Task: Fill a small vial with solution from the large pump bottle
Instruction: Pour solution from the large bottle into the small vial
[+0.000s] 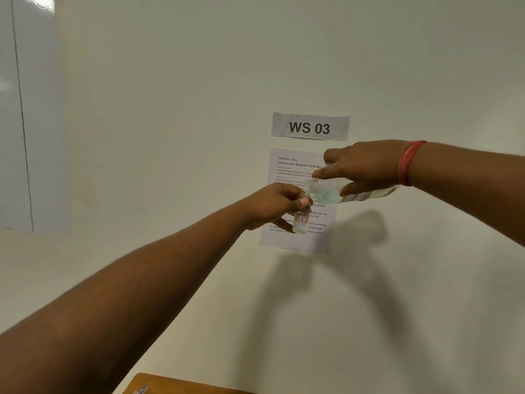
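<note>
My left hand (272, 206) grips a small clear vial (301, 223) upright, held up in front of the wall. The vial bears a small label with red writing and holds a little clear liquid at the bottom. My right hand (363, 166) holds the large clear bottle (329, 190) tipped on its side, its open threaded neck pointing left and meeting the vial's mouth. No pump or cap is on the bottle. Pale liquid lies inside the bottle near the neck. A red thread band circles my right wrist.
A paper sign reading "WS 03" (310, 127) and a printed task sheet (295, 240) are stuck on the pale wall behind my hands. The corner of a wooden table (170, 385) shows at the bottom edge. A whitish panel (17, 123) stands at the far left.
</note>
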A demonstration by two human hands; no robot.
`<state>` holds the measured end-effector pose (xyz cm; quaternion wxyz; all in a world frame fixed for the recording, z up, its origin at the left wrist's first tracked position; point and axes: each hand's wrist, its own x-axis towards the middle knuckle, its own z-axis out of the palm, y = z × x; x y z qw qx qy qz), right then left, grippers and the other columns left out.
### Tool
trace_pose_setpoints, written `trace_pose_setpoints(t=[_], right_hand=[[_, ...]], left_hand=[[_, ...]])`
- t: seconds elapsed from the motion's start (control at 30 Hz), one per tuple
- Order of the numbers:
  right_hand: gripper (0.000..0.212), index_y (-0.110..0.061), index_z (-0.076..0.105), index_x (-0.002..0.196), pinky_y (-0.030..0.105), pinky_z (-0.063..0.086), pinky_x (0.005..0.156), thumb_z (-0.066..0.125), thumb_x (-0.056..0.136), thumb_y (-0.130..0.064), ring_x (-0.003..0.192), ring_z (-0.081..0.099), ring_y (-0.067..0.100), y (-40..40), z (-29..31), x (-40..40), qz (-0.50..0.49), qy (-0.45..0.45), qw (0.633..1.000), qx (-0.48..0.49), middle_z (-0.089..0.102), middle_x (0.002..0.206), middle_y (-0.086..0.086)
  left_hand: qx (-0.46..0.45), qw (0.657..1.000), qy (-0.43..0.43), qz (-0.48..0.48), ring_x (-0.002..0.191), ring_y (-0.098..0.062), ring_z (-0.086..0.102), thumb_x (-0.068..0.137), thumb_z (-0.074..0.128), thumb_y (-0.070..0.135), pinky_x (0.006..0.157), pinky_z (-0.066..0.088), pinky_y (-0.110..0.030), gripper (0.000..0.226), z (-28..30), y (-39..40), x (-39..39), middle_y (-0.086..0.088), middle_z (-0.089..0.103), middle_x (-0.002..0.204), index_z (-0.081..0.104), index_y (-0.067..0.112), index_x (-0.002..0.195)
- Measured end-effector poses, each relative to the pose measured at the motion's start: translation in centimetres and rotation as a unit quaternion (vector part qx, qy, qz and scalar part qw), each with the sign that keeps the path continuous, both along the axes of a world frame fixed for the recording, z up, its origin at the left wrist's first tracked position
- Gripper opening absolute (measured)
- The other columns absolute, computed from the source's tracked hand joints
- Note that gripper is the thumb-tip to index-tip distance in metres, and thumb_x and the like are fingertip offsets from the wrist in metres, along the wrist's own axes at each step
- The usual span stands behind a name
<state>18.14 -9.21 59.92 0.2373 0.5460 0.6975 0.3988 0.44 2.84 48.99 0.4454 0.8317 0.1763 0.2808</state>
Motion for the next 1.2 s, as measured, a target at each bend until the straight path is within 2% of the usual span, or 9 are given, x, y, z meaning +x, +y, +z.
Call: trace_pose_setpoints(t=[0.13,0.23,0.4,0.6,1.07,1.2], right_hand=[[0.069,-0.033,0.025,0.151,0.025,0.040,0.073,0.059,0.092,-0.044,0.082,0.040,0.013,0.01,-0.01,0.00,0.003,-0.005,1.000,0.000,0.043,0.131,0.001],[0.070,-0.033,0.025,0.151,0.025,0.041,0.075,0.059,0.092,-0.043,0.082,0.040,0.013,0.06,-0.05,0.09,0.002,-0.003,1.000,-0.002,0.043,0.131,0.002],[0.069,-0.033,0.024,0.151,0.024,0.036,0.072,0.059,0.092,-0.044,0.081,0.039,0.012,0.09,-0.12,0.21,0.000,-0.004,1.000,-0.001,0.043,0.130,0.001],[0.069,-0.034,0.024,0.151,0.025,0.039,0.073,0.058,0.092,-0.044,0.080,0.040,0.013,0.01,-0.02,0.11,-0.002,-0.003,1.000,-0.004,0.042,0.130,0.000],[0.069,-0.033,0.025,0.151,0.025,0.040,0.074,0.059,0.092,-0.043,0.082,0.042,0.014,0.09,-0.17,0.11,0.004,0.003,1.000,-0.004,0.044,0.129,0.001],[0.068,-0.033,0.026,0.151,0.025,0.040,0.073,0.059,0.092,-0.043,0.081,0.041,0.013,0.15,-0.17,0.20,0.007,0.001,1.000,-0.003,0.044,0.128,0.001]], left_hand=[[0.000,1.000,-0.001,0.000,0.104,-0.021,0.069,0.104,0.055,0.017,0.080,0.064,-0.044,0.024,-0.03,0.19,0.16,-0.013,0.071,0.118,0.068,0.003,0.118],[0.004,1.000,0.001,0.003,0.108,-0.023,0.068,0.104,0.056,0.018,0.083,0.063,-0.047,0.024,-0.06,0.34,0.29,-0.012,0.071,0.119,0.069,0.004,0.118],[0.004,1.000,0.002,0.002,0.107,-0.023,0.069,0.104,0.056,0.018,0.084,0.063,-0.049,0.024,-0.08,0.30,0.33,-0.013,0.071,0.118,0.069,0.004,0.116],[0.005,1.000,0.004,0.003,0.113,-0.029,0.067,0.105,0.055,0.018,0.086,0.062,-0.051,0.025,0.00,0.18,0.22,-0.015,0.070,0.120,0.068,0.001,0.118],[0.004,1.000,0.003,0.000,0.109,-0.025,0.068,0.104,0.055,0.018,0.081,0.064,-0.045,0.023,-0.19,0.22,0.23,-0.014,0.070,0.121,0.068,0.004,0.118],[0.005,1.000,-0.001,-0.001,0.102,-0.019,0.069,0.105,0.055,0.017,0.077,0.065,-0.040,0.023,-0.24,0.31,0.23,-0.012,0.071,0.116,0.069,0.003,0.117]])
